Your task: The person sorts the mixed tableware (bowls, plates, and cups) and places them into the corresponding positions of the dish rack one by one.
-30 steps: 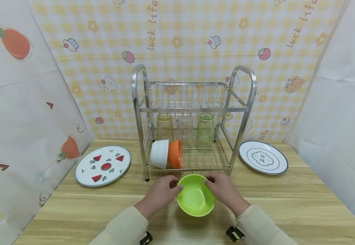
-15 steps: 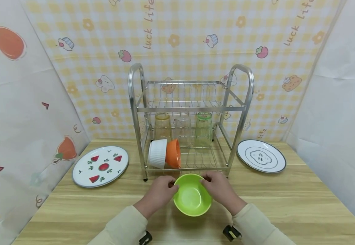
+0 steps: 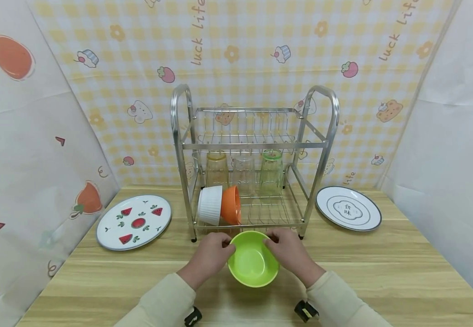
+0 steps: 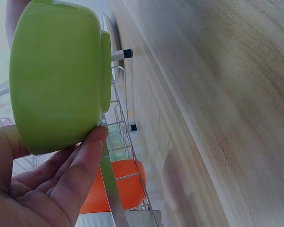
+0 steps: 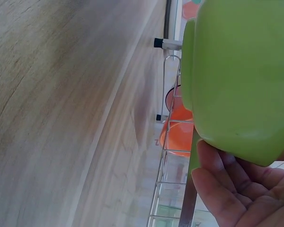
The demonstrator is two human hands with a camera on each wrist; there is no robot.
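Left hand [image 3: 209, 255] and right hand [image 3: 292, 254] both grip the green bowl [image 3: 253, 262] — thumbs at the rim, fingers curled against the outside. Bowl is between the hands, off the table [image 3: 375, 281]. Metal rack [image 3: 255, 146] just beyond both hands — white bowl [image 3: 209, 205] and orange bowl [image 3: 230, 206] inside, ahead of left hand. Watermelon plate [image 3: 138, 222] lies left of left hand.
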